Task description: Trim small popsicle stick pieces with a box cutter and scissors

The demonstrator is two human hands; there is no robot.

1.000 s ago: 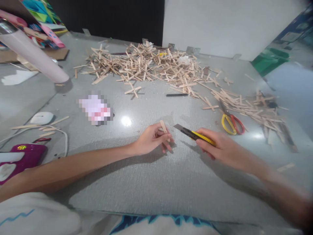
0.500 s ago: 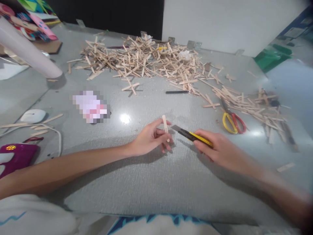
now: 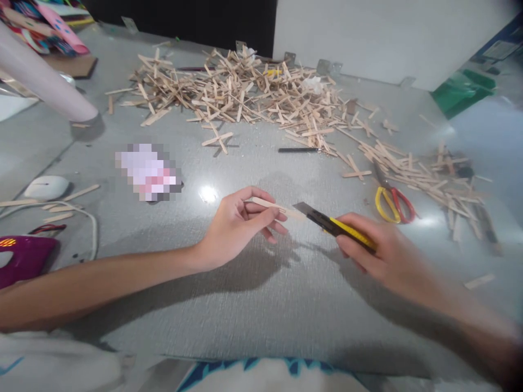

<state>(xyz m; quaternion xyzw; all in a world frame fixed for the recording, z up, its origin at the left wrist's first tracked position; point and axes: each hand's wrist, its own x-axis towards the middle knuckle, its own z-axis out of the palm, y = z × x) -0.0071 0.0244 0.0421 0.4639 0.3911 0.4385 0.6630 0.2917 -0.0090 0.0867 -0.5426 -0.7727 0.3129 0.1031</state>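
Between thumb and fingers, my left hand [image 3: 247,220] pinches a pale wooden craft stick [image 3: 265,204], which points right and slightly down above the table. My right hand [image 3: 368,239] is wrapped round a yellow and black utility knife [image 3: 333,223]. Its blade is out and points left, close to the far end of the craft stick; whether the two touch I cannot tell. Scissors [image 3: 392,201] with one yellow and one red handle lie beyond my right hand. A black thin tool [image 3: 299,150] rests on the table ahead of both hands.
A wide heap of craft sticks [image 3: 229,92] covers the table's back, with another scattered pile [image 3: 429,174] at right. On the left are a white mouse [image 3: 47,187], a purple device [image 3: 26,258], a cable [image 3: 96,234] and a blurred-out item [image 3: 149,171]. A pale tube [image 3: 49,79] slants at upper left.
My left hand has turned the craft stick from nearly upright to nearly level and drawn slightly left. My right hand with the utility knife has shifted a little right.
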